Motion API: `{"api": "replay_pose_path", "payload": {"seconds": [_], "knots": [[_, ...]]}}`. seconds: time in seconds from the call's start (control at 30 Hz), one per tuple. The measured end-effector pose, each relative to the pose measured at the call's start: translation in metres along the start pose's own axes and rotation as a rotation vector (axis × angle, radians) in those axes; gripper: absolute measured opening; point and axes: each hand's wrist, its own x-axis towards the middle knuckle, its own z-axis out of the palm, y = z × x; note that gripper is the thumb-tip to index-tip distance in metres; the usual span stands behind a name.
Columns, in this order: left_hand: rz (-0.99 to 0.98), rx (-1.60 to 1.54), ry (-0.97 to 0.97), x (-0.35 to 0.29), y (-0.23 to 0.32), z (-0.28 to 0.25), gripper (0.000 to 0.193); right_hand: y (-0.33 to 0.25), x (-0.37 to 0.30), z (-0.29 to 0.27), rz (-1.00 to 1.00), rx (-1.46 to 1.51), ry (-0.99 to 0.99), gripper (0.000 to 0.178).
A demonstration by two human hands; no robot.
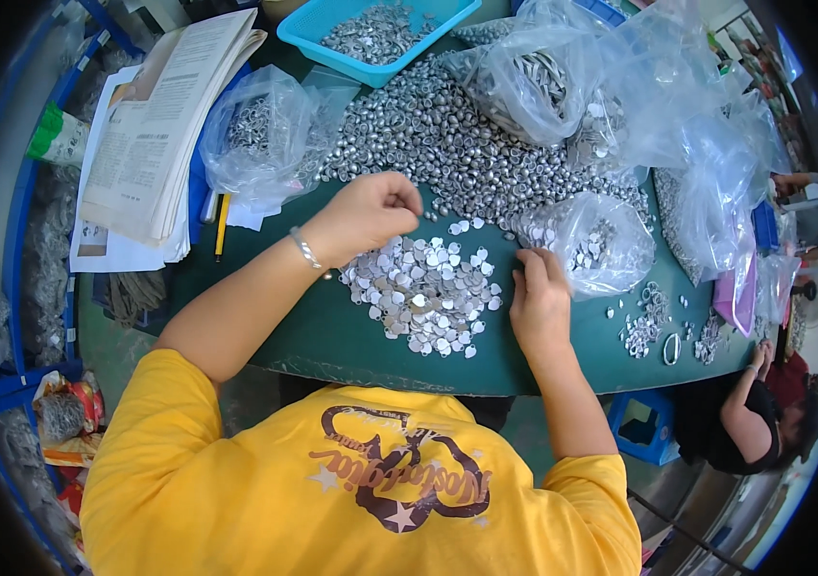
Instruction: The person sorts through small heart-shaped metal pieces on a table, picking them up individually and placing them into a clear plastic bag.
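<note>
A pile of small flat silver heart-shaped pieces (419,293) lies on the green tabletop in front of me. My left hand (371,219) hovers over the far left edge of this pile, fingers curled in toward the thumb; whatever they hold is hidden. At the pile's right side is my right hand (539,298), its fingers bent close to the thumb, and I cannot make out anything between them. Just beyond the right hand, a clear plastic bag (611,245) with more heart pieces lies on its side, its mouth toward the pile.
A wide heap of rounded silver metal parts (467,144) covers the table's far side. Behind it stand a light-blue basket (380,72) and a clear bag of metal parts (534,86). Papers (159,125) lie left, near a yellow pencil (222,226). Another person (759,413) sits at right.
</note>
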Motion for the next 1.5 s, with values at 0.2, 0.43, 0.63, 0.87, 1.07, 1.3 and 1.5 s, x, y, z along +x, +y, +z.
{"api": "replay_pose_path", "payload": {"seconds": [0.2, 0.43, 0.63, 0.87, 1.07, 1.3, 1.5], "knots": [[0.625, 0.95, 0.2, 0.032, -0.019, 0.042, 0.014, -0.001, 0.004, 0.0, -0.023, 0.266, 0.028, 0.015], [0.415, 0.688, 0.079, 0.03, -0.01, 0.038, 0.011, -0.009, 0.019, 0.021, 0.014, 0.049, -0.073, 0.012], [0.265, 0.475, 0.137, 0.032, -0.006, 0.034, 0.013, -0.008, 0.022, 0.019, 0.007, 0.04, -0.148, 0.012], [0.659, 1.059, 0.225, 0.047, -0.024, 0.052, 0.015, -0.004, 0.029, 0.029, 0.487, 0.883, -0.136, 0.014], [0.42, 0.614, 0.205, 0.03, -0.008, 0.049, 0.013, -0.001, 0.045, 0.043, 0.047, 0.086, -0.115, 0.014], [0.076, 0.154, 0.163, 0.005, -0.01, 0.016, 0.015, -0.005, 0.038, 0.029, 0.275, 0.434, -0.195, 0.021], [0.43, 0.944, 0.197, 0.01, -0.017, 0.039, 0.015, -0.012, 0.024, 0.026, 0.075, 0.241, -0.197, 0.015]]}}
